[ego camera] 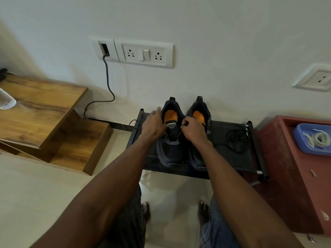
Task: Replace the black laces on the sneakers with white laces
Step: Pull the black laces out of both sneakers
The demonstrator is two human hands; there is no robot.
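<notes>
The white wall (215,33) backs everything, its socket plate (144,53) well above the work. Left, a wooden stepped shelf (44,111) runs off the frame edge; right, a red cabinet (290,176) is cut off too, carrying a blue tray (300,147) of coiled white laces (317,138). Between them the black shoe rack (231,158) stands against the wall, open floor in front of it. Two dark sneakers (171,149) sit side by side at its left half, heels to the wall; a loose black lace (236,138) lies on the bare right half. The left hand (155,125) rests on the left shoe's collar, fingers extended. The right hand (194,129) pinches a black lace end between the shoes; its fingertips are hard to make out.
</notes>
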